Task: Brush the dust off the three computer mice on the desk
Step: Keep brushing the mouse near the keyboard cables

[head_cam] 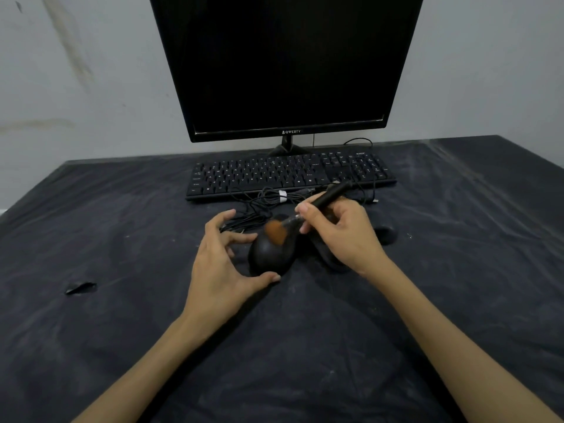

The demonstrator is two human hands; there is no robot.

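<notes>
A black computer mouse (pixel 270 254) lies on the dark desk cover in front of the keyboard. My left hand (pixel 222 257) steadies it, thumb at its near end and a finger at its left side. My right hand (pixel 338 233) grips a black-handled brush (pixel 326 198); its orange-brown bristles (pixel 274 232) rest on the mouse's top. A second black mouse (pixel 328 257) lies mostly hidden under my right hand. Another dark mouse (pixel 385 233) sits just right of that hand. Tangled black mouse cables (pixel 268 198) lie between the mice and the keyboard.
A black keyboard (pixel 290 174) stands behind the mice, with a dark monitor (pixel 283 62) behind it against the wall. The dusty black desk cover (pixel 122 239) has a small tear (pixel 81 288) at the left.
</notes>
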